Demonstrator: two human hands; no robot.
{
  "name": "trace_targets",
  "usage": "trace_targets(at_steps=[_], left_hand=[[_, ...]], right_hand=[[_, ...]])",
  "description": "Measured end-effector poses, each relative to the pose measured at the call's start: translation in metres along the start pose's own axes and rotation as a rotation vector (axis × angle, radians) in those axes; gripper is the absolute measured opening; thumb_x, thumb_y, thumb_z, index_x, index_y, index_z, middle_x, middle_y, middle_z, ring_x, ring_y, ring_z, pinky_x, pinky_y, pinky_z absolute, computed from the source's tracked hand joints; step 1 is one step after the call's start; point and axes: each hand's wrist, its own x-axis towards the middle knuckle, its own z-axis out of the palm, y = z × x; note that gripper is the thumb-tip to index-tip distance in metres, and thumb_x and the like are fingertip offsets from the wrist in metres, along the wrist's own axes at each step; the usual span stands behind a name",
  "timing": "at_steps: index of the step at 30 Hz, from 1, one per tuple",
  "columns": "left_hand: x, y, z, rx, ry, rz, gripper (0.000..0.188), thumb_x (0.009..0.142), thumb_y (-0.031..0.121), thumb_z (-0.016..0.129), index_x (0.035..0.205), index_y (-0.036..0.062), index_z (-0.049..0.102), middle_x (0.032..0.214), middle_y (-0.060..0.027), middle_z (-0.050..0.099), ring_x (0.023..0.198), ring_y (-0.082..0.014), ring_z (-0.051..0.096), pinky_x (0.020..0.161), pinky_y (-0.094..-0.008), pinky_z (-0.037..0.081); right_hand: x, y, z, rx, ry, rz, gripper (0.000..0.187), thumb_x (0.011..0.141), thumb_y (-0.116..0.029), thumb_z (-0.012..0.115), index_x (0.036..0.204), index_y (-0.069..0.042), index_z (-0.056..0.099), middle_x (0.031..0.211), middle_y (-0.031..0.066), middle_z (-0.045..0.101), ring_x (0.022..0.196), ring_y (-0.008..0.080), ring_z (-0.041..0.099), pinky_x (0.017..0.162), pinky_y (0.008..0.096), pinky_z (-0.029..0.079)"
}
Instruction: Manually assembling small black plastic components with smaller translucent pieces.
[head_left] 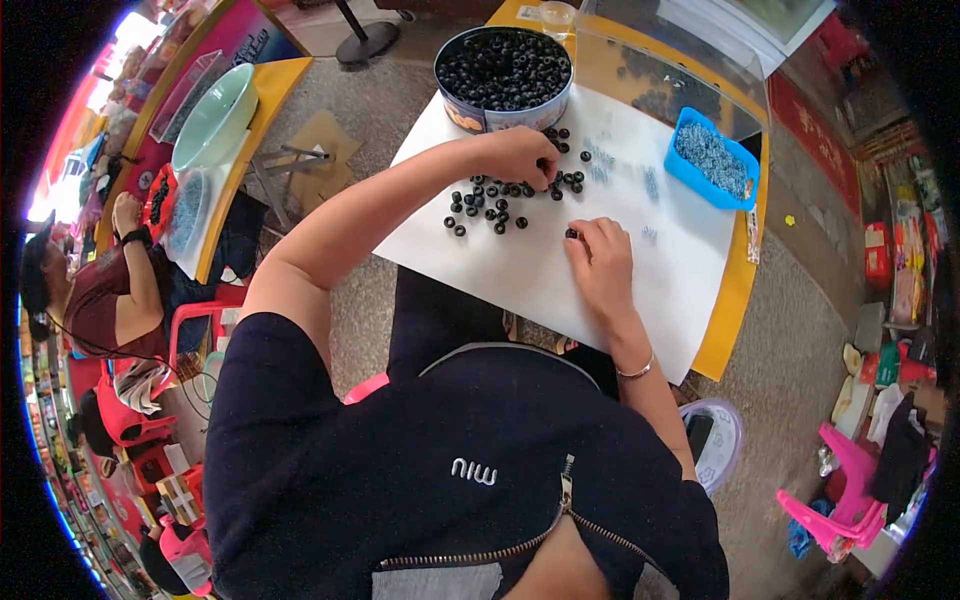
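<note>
My left hand (522, 158) reaches over a scatter of black beads (490, 213), its fingers curled together around a dark bead. My right hand (603, 265) rests lower on the white sheet (685, 275), thumb and forefinger closed at a single black bead (571, 233). Beyond the left hand stands a round tin (490, 121) filled with similar beads. Small bluish pieces (652, 184) lie in loose groups on the sheet. At the right a blue tray (708, 192) holds many grey-blue pieces of the same sort.
A clear plastic box (640, 75) and a small clear cup (557, 18) stand at the table's far side. Yellow table edge (735, 320) shows on the right. Left of me, another person (115, 290) sits at a table with a pale green basin (215, 118). A pink stool (845, 490) stands lower right.
</note>
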Motion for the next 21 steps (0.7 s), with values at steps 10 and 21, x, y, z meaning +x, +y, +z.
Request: trace_targets(at_steps=[10,21], left_hand=[[-0.021,0.013,0.019,0.311,0.159,0.139,0.019,0.074,0.012,0.068,0.093,0.0086,0.068,0.089,-0.0126,0.057,0.091,-0.0322,0.058,0.08,-0.0414,0.046],[-0.035,-0.002,0.013,0.239,0.337,0.158,0.021,0.083,0.011,0.063,0.102,0.008,0.069,0.094,-0.0137,0.062,0.091,-0.0325,0.06,0.081,-0.0411,0.046]], right_hand=[[-0.001,-0.001,0.0,-0.004,0.03,-0.002,0.014,0.078,-0.009,0.063,0.091,-0.004,0.062,0.085,0.0103,0.057,0.083,0.0279,0.054,0.076,0.0387,0.041],[-0.002,0.0,0.001,-0.02,0.008,0.01,0.015,0.077,-0.011,0.065,0.091,-0.005,0.063,0.086,0.0093,0.057,0.084,0.027,0.055,0.076,0.038,0.041]])
